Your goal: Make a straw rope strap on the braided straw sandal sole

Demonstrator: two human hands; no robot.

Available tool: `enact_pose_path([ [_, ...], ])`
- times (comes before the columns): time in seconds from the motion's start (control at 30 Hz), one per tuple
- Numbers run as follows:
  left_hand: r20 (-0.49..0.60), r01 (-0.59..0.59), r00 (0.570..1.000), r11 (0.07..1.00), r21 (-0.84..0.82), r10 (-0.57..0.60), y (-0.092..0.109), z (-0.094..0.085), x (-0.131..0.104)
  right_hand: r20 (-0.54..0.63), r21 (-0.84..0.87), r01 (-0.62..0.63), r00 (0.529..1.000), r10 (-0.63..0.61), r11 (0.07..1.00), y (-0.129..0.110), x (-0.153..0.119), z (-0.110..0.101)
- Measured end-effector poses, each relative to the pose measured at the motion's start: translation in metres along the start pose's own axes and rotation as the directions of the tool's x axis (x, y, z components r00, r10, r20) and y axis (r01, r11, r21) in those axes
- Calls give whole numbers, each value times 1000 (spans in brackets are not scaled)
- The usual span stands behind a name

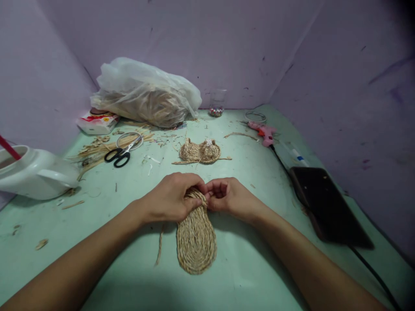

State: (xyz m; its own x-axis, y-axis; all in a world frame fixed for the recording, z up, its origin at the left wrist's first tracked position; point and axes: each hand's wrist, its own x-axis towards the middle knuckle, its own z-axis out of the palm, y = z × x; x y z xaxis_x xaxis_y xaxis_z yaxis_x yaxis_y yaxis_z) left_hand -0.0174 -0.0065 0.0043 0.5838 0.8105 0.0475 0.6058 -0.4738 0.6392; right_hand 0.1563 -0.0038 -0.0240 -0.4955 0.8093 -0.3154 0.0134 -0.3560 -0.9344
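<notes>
A sole-shaped piece of coiled, braided straw cord (196, 242) lies in front of me, its wide rounded end toward me. My left hand (177, 196) is closed over its far end, thumb on top and fingers curled around the edge. At that end's right edge, my right hand (227, 195) pinches with thumb and fingertips; what lies between them, perhaps the cord, is too small to make out. A loose cord end (160, 244) sticks out left of the sole. Beyond my hands sits a small woven straw piece (199, 152) with a white bead cluster.
At the left are a white pitcher (42, 175), black-handled scissors (121, 154) and straw strands (94, 151). A plastic bag (145, 93), tissue pack (98, 122) and bead cup (216, 103) stand at the back. Rightward lie a pink glue gun (264, 133) and dark tablet-like slab (329, 205).
</notes>
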Motion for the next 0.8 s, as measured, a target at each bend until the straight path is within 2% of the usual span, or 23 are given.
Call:
enact_pose_path([
  [0.17,0,98,995,991,-96,-98,1,3,-1,-33,-19,48,998,-48,999,1,-1,2],
  [0.43,-12,41,999,985,-170,-44,2,6,1,-6,-55,100,995,-101,993,-1,-4,3],
  [0.63,0,62,998,988,-138,-63,4,11,2,-80,-142,103,990,-115,985,-1,-6,4],
  [0.8,3,102,995,993,-66,-102,3,13,3,-155,-282,132,971,-181,950,4,-6,7],
])
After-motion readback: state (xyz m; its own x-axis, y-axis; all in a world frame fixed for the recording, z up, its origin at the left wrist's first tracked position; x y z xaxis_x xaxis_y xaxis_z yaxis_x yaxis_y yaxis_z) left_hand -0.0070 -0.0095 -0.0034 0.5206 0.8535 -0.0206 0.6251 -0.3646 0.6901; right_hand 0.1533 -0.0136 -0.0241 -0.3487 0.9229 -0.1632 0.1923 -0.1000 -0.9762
